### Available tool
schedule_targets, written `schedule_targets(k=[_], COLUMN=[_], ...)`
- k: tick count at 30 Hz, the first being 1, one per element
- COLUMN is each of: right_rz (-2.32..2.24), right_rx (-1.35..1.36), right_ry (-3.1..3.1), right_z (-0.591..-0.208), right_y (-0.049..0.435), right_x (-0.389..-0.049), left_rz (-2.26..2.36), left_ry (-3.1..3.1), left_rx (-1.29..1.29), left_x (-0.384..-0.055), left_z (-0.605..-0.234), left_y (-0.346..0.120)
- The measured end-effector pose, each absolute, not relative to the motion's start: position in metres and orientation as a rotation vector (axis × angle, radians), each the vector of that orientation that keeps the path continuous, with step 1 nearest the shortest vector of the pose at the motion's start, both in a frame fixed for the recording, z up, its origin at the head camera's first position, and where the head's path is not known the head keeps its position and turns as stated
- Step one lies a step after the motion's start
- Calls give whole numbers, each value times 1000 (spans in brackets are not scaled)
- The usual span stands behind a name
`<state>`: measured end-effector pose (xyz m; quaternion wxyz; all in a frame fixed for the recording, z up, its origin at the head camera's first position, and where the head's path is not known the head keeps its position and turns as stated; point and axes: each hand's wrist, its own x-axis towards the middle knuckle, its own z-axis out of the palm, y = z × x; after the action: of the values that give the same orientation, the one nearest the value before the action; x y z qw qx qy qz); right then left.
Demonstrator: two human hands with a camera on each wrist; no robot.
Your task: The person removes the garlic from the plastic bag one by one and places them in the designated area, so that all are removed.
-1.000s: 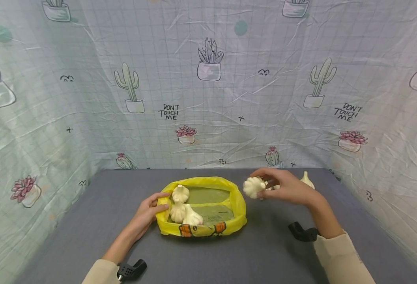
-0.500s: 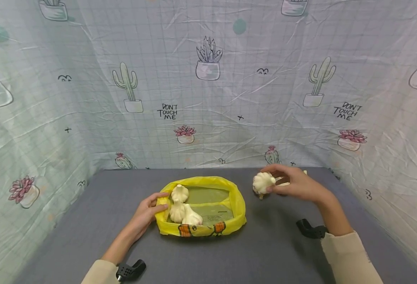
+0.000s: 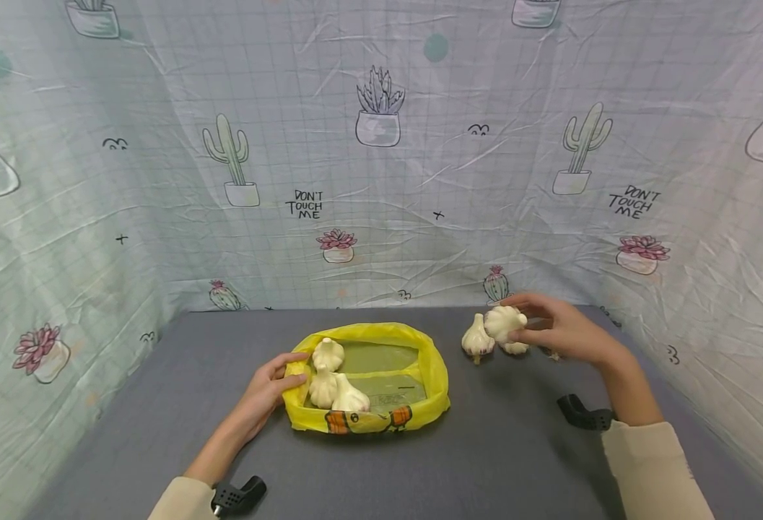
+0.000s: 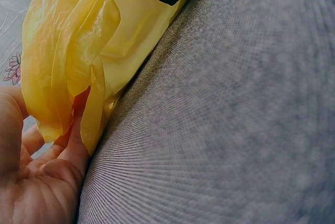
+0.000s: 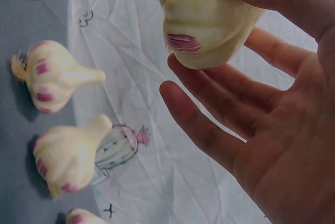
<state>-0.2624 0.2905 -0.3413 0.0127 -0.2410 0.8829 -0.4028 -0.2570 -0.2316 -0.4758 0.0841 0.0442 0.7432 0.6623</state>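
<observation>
My right hand [image 3: 553, 332] pinches a white garlic bulb [image 3: 504, 323] between thumb and fingers, raised over the table at the right. In the right wrist view the held bulb [image 5: 207, 25] shows purple streaks, and the lower fingers stretch out below it. Beside it on the table stands another bulb [image 3: 477, 339]; one more [image 3: 515, 348] is partly covered by the held bulb. A yellow plastic bag [image 3: 434, 372], its rim folded open, lies in the middle with three garlic bulbs [image 3: 329, 354] at its left end. My left hand [image 3: 271, 383] grips the bag's left rim; the folded plastic [image 4: 78, 77] runs between its fingers.
The grey table [image 3: 407, 477] ends at a patterned backdrop sheet [image 3: 381, 238] that also hangs along both sides. A further bulb [image 5: 84, 217] is cut off at the bottom of the right wrist view. Each wrist wears a black camera mount [image 3: 582, 415].
My right hand has moved right, away from the bag, carrying the garlic bulb, which uncovers a bulb standing on the table. The left hand stays on the bag's rim.
</observation>
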Motion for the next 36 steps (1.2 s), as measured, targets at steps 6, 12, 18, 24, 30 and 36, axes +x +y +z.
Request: schedule_targets(k=[6, 12, 18, 24, 30, 36], right_rz=[-1249, -1226, -1246, -1250, -1247, -1283], right_rx=[-703, -653, -577, -510, -397, -281], right_ry=[2808, 2886, 2928, 2982, 3008, 2979], right_z=[-339, -342, -347, -355, -362, -371], right_y=[306, 322, 339, 357, 373, 388], right_x=[-262, -264, -269, -274, -278, -280], left_rz=[1958, 1953, 1962, 1965, 1971, 1982], left_ry=[2245, 2259, 2258, 2250, 2234, 2218], left_rx=[133, 125, 127, 127, 122, 124], left_x=[-257, -258, -259, -259, -258, -258], left_z=[-475, -475, -475, -475, -475, -476], left_y=[-231, -230, -230, -230, -230, -231])
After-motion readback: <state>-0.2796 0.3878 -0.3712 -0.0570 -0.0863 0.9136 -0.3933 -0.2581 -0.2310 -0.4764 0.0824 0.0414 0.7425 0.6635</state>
